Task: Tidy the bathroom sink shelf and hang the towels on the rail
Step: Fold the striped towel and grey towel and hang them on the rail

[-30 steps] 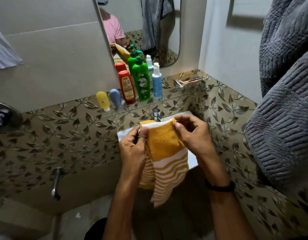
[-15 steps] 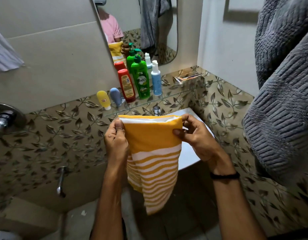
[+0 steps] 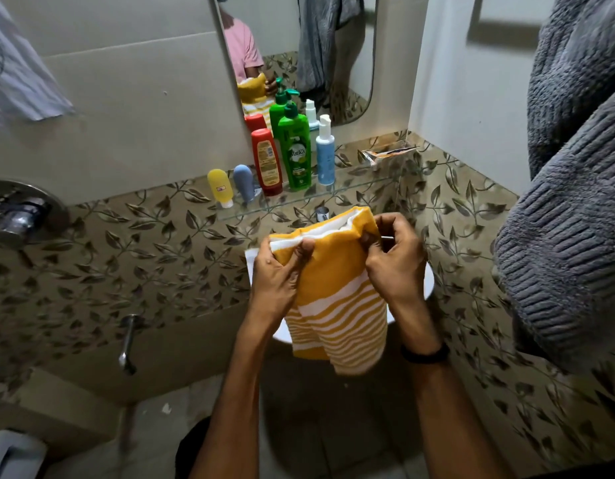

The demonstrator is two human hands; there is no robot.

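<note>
Yellow cotton with white stripes fills the middle of the scene: a folded towel held up over the white sink, below the glass shelf. The left hand pinches its upper left corner, thumb pressed on the front of the cloth, while the right hand is closed round the upper right corner, which sits a little higher, so the top fold slants. The rest of the towel hangs loose between the forearms.

On the shelf the tidying looks mostly finished. A yellow tube, a blue-grey tube, a red bottle, a green pump bottle and a pale blue pump bottle stand upright in a row, small to tall, and a crumpled sachet lies apart at the right end. A grey towel already hangs on the right. Left to do, by my judgement: carry the striped towel to the rail, which I cannot see from here, and perhaps clear the sachet.
</note>
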